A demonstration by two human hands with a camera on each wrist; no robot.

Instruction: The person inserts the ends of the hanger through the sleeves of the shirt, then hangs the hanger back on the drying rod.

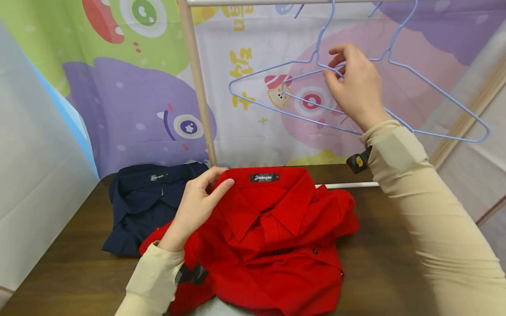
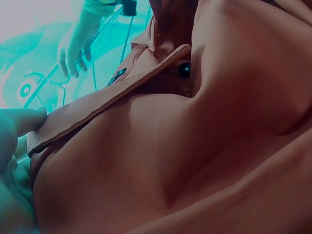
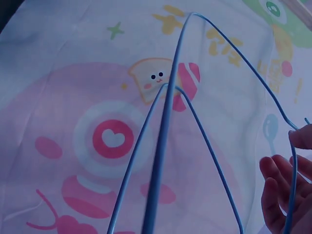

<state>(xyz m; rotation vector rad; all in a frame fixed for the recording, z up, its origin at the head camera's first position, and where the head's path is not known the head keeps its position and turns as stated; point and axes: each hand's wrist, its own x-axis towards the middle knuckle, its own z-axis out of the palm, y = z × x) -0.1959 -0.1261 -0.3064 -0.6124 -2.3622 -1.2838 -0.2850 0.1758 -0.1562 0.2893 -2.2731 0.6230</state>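
Observation:
A red collared shirt [image 1: 272, 259] lies on the wooden table, its collar and black label facing up. My left hand [image 1: 193, 206] pinches the left side of that collar, thumb on top and fingers behind. My right hand [image 1: 357, 83] is raised at a light-blue wire hanger [image 1: 317, 47] that hangs from the rail. In the right wrist view the thumb [image 3: 302, 137] meets the hanger wire [image 3: 161, 141] near its neck. The other fingers are loosely bent behind the wire, apart from the thumb. A second blue hanger [image 1: 390, 49] hangs just to the right.
A folded navy shirt [image 1: 138, 197] lies left of the red one on the table [image 1: 379, 263]. The rack has a white top rail [image 1: 257, 2], a wooden post [image 1: 199, 83] and a low white bar [image 1: 352, 185]. A cartoon-print curtain [image 1: 138, 87] covers the back.

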